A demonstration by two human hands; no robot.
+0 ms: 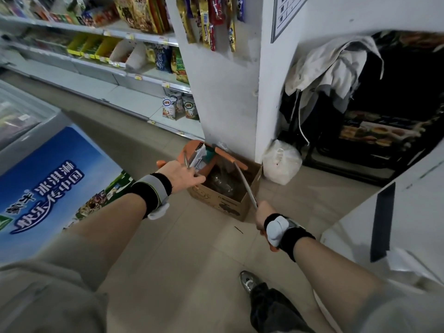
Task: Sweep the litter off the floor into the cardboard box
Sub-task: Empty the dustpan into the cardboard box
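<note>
The emptying step is in hand: the left hand [179, 173] grips the orange dustpan [192, 152], tipped over the cardboard box [230, 205]. The right hand [263, 216], just beside the box, grips the broom handle [245, 183]. Next, judging by this, shake the litter [199, 157] in.

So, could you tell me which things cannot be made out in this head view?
- Cardboard box contents: dark inside, only a vague dark mass.
- Left hand grip: fingers reach the orange dustpan; blurred, contact unclear.
- Right hand fingers: turned away, curled round the metal handle.
- Shelf packets: blurred, unreadable.
</note>
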